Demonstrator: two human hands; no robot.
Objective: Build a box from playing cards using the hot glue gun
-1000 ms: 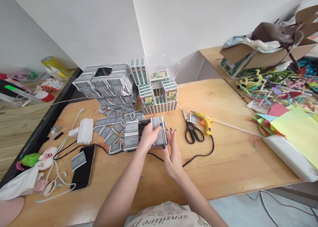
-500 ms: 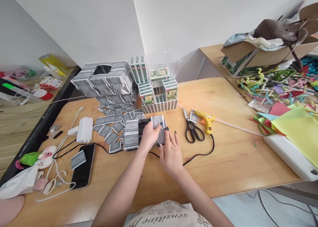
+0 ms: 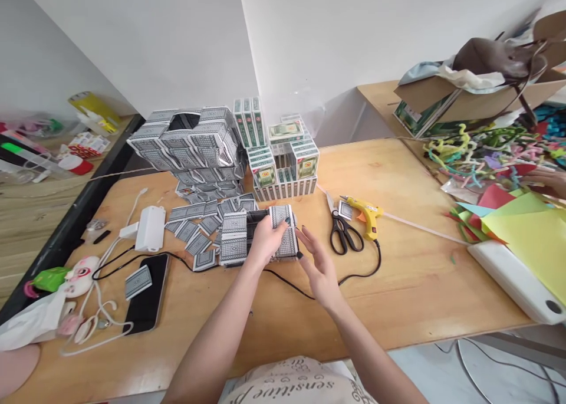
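Note:
A hollow block built of grey patterned playing cards lies on the wooden table in front of me. My left hand grips its right part, thumb on the top card and the other fingers hidden behind or inside the block. Just off the block's right end, my right hand is held with fingers apart and nothing in it. Loose cards are scattered left of the block. Behind it stand a large stacked card structure and piled green and white card boxes.
Black-handled scissors and a yellow glue gun with a cord lie to the right. A phone and white cables are left. Coloured paper, pipe cleaners and another person's hand are far right.
My right hand has moved right, away from the block, and its fingers have spread. My left hand stays on the block. Another person's hand has appeared at the right edge.

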